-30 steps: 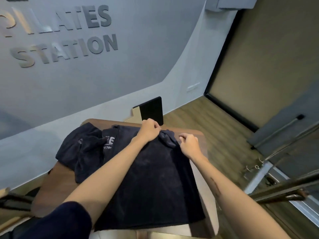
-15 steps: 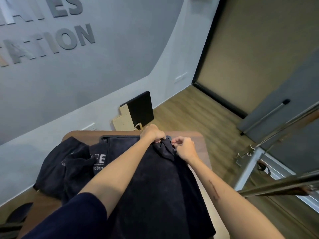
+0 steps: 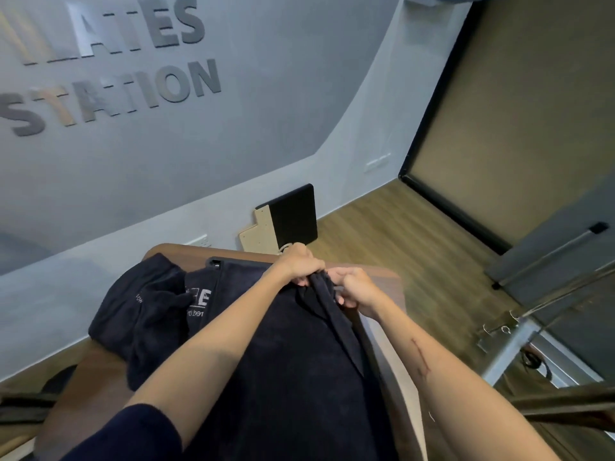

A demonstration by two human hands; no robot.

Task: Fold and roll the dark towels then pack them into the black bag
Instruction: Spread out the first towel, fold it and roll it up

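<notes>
Since the frame a second ago both hands have drawn together at the far edge of the dark towel [image 3: 293, 371], bunching the cloth that earlier lay flatter between them. The left hand [image 3: 296, 264] curls its fingers over the gathered corner and grips it; the right hand [image 3: 354, 289], just beside and touching the same bunch, pinches a narrow fold that runs back along the towel's right side. The fingertips of both hands are buried in the fabric, so how much cloth each holds cannot be made out. The towel is thick, matte, near-black terry, spread over a brown padded table [image 3: 382, 277] with rounded corners, and its near end is cut off by the bottom of the view. To the left of this towel lies a crumpled heap of dark towels [image 3: 139, 314], soft and lumpy, with pale printed lettering only partly readable (the folds swallow most of it). A dark stitched edge [image 3: 233, 262] peeps out from beneath the towel's far side; what it belongs to is unclear. Beyond the towel, a flat black board with a pale wooden backing [image 3: 286, 221] leans against the grey wall. A dark sleeve [image 3: 133, 434] covers the left upper arm, partly out of frame.
</notes>
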